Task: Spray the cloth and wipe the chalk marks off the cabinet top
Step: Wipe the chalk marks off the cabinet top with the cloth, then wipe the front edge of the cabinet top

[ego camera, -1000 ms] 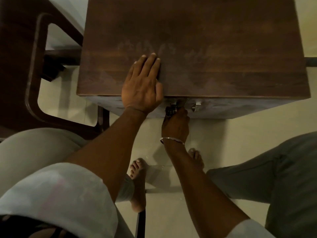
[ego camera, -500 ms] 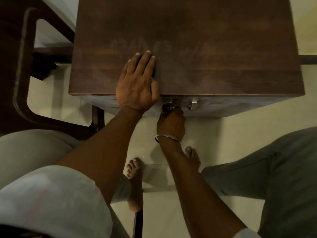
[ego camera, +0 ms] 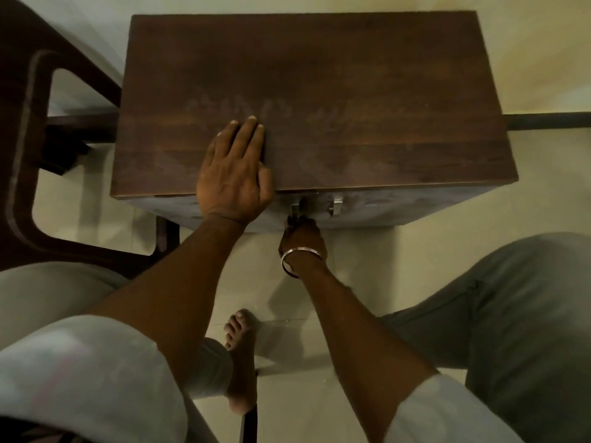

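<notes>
A dark wooden cabinet top (ego camera: 351,75) fills the upper middle of the head view. Faint white chalk marks (ego camera: 287,113) smear across its centre. My left hand (ego camera: 233,174) lies flat on the top at the front edge, fingers straight and together. Below the edge, my right hand (ego camera: 302,238), with a metal bangle at the wrist, reaches to the left metal handle (ego camera: 295,207) on the cabinet front; its fingers are curled at the handle and partly hidden. No cloth or spray bottle is in view.
A second metal handle (ego camera: 337,206) sits just right of the first. A dark wooden chair frame (ego camera: 28,148) stands at the left. Pale floor tiles (ego camera: 399,266), my knees and a bare foot (ego camera: 240,356) lie below.
The view has pulled back and shifted, so the whole cabinet top shows. Both hands stay where they were on the top and at the handle.
</notes>
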Demonstrator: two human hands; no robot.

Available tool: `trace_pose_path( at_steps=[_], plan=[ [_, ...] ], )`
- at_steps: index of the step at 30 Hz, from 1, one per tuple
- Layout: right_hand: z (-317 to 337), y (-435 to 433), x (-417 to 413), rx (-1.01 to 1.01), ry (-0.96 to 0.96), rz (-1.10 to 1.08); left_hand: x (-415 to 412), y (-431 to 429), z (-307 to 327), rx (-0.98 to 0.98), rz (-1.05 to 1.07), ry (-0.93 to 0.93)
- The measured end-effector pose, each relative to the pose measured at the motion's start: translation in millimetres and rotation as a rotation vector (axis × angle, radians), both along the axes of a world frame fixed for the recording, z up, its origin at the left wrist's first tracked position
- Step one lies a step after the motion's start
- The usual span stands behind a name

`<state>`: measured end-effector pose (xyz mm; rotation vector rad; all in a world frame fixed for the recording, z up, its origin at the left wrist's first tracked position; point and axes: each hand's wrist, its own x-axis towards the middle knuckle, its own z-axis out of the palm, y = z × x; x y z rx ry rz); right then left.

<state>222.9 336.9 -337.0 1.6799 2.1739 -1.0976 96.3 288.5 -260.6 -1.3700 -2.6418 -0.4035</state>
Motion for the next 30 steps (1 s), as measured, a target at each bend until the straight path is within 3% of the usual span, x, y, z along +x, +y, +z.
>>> trace_pose_path(
  at_steps=[5, 12, 20, 30],
  plan=[
    [-2, 29, 16, -0.056, 0.048, 0.051, 0, 0, 0, -0.005, -0.008, 0.004],
    [26, 19, 28, -0.135, 0.280, -0.183, 2, -1, 13, -0.089, -0.009, -0.067],
    [106, 24, 44, 0.041, 0.392, -0.121, -6, -10, 64, -0.144, -0.108, -0.320],
    [183, 45, 54, 0.293, 0.620, -0.207, 4, -37, 132, -0.071, -0.105, -0.308]
  ],
)
